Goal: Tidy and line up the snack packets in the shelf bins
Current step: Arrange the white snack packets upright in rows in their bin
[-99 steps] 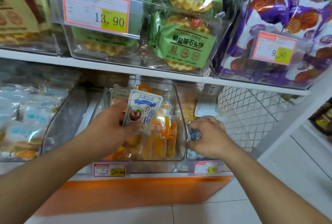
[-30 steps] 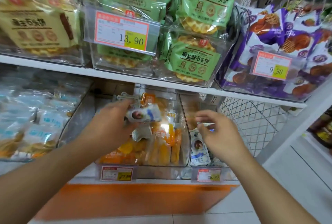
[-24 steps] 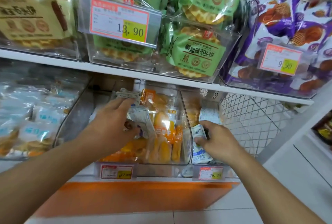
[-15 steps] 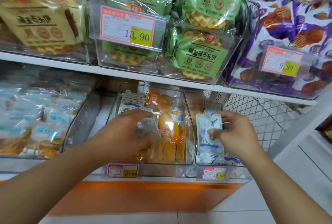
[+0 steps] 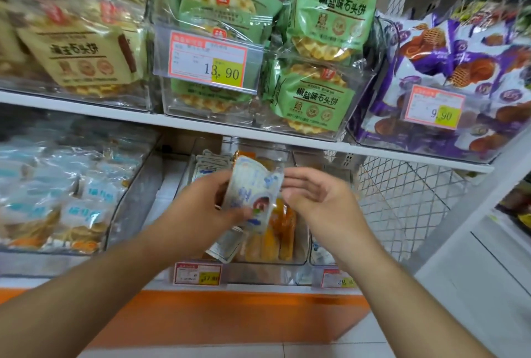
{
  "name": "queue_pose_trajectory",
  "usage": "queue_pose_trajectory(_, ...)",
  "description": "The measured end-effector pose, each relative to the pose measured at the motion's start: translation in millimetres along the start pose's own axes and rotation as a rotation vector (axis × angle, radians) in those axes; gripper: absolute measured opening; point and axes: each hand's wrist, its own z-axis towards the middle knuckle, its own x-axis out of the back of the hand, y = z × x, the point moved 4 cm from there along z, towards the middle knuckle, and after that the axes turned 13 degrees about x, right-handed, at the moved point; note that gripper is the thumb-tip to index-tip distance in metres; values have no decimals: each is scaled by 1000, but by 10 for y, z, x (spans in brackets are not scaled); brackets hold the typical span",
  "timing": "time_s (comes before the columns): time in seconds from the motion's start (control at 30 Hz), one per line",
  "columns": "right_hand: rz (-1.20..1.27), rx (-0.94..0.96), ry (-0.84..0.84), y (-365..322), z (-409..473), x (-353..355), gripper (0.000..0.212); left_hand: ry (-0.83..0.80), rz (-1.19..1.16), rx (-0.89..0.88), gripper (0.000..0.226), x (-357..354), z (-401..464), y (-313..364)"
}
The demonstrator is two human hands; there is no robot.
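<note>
My left hand [image 5: 205,209] grips a small stack of white-and-blue snack packets [image 5: 253,192] in front of the clear middle bin [image 5: 300,260] on the lower shelf. One more such packet [image 5: 227,245] hangs below that hand. My right hand [image 5: 319,201] is beside the stack, its nearly straight fingers touching the top packet's right edge. Orange and yellow packets [image 5: 277,238] fill the middle bin, with white-and-blue packets [image 5: 208,162] standing at its back. The narrow right bin [image 5: 319,252] holds more white-and-blue packets, mostly hidden by my right wrist.
Green waffle packs [image 5: 313,93] and purple bags [image 5: 448,76] sit in bins on the upper shelf. A left bin [image 5: 57,199] holds pale blue packets. A wire mesh basket [image 5: 408,199] stands at the right, by a white shelf post [image 5: 474,214].
My right hand lifted a white-and-blue packet out of the right bin and brought it left to the stack in my left hand, which rose in front of the middle bin.
</note>
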Motion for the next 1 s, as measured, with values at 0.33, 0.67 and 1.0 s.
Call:
queue_pose_trajectory(0.33,-802,210,-670,444,64,-271,70,208,478,-67,79,236,297,-267)
queue_pose_trajectory(0.67,-647,148,-486,478,121,-158,20,53,374,-45,33,92,54,-204)
queue_pose_trajectory(1.0,-96,163,-59,109,21,329,26,-197,-75,-41,38,-369,-9,81)
